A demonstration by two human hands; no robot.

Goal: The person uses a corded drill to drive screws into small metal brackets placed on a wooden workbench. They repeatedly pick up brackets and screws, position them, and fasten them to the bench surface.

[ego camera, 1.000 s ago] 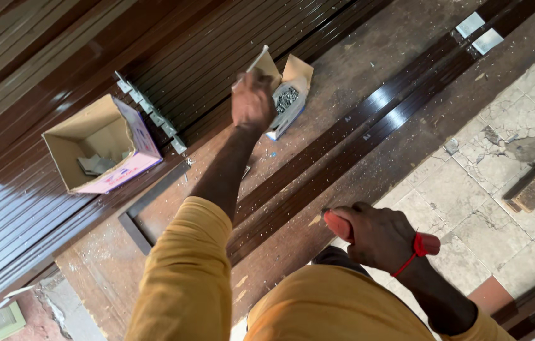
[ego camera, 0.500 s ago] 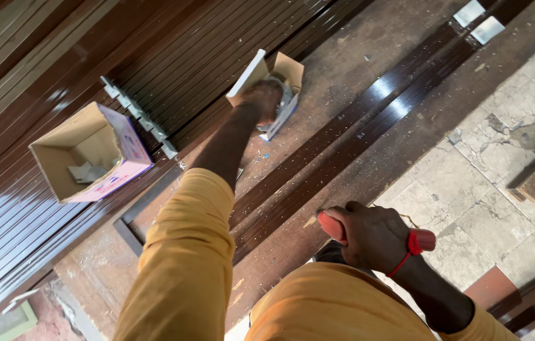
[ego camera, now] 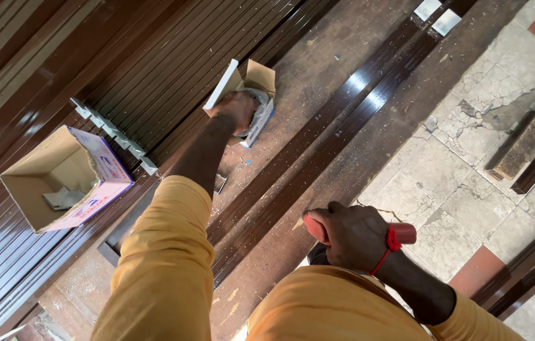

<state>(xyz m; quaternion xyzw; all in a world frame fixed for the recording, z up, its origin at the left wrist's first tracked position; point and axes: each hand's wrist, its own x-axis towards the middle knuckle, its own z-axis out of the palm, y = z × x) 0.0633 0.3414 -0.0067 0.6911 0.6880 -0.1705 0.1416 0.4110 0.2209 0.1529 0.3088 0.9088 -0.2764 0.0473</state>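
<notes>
While the left hand [ego camera: 236, 108] reaches far out along the workbench [ego camera: 343, 57], its fingers dip into a small open cardboard box [ego camera: 252, 88] and close around the pale contents, though what they pinch is too small to tell. That small box sits on the dusty brown bench top, just beside the long dark brown metal profiles [ego camera: 318, 151] that run across it. Nearer the body, the right hand [ego camera: 352, 237] is wrapped tight around a red-handled tool [ego camera: 400, 232], with a red cord looped at the wrist. Well apart on the left, a larger open carton [ego camera: 59, 183] rests on ribbed brown sheeting [ego camera: 122, 50], with a row of small grey metal brackets [ego camera: 113, 132] just beside it.
</notes>
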